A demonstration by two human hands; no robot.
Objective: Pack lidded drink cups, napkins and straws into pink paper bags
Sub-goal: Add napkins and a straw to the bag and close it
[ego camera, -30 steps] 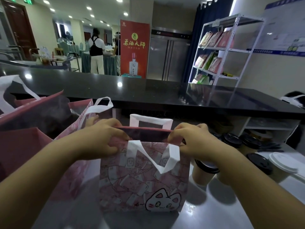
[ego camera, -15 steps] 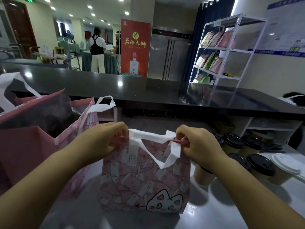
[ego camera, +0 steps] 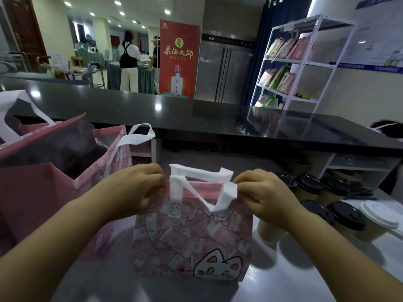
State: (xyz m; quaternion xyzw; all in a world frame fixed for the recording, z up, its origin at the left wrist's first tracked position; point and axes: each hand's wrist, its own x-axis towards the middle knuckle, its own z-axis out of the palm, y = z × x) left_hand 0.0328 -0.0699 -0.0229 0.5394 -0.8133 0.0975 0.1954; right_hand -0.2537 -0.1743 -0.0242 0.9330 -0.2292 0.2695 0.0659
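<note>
A small pink paper bag [ego camera: 192, 238] with a cat drawing and white handles stands upright on the grey table in front of me. My left hand [ego camera: 139, 188] pinches the left end of its top rim and my right hand [ego camera: 261, 192] pinches the right end. The rim is pressed flat, so the mouth is closed and the contents are hidden. Several lidded drink cups [ego camera: 346, 219] with black lids and one with a white lid [ego camera: 377, 216] stand to the right. No napkins or straws can be made out.
Larger pink bags [ego camera: 43, 192] with white handles stand at the left, close to my left forearm. A raised black counter [ego camera: 196, 118] runs across behind the table. A white shelf rack [ego camera: 305, 62] holds more bags at the back right. Two people stand far off.
The bag's mouth was held open a second ago; my hands have pulled its rim taut and flat, closing it, and both handles now stand together above the rim.
</note>
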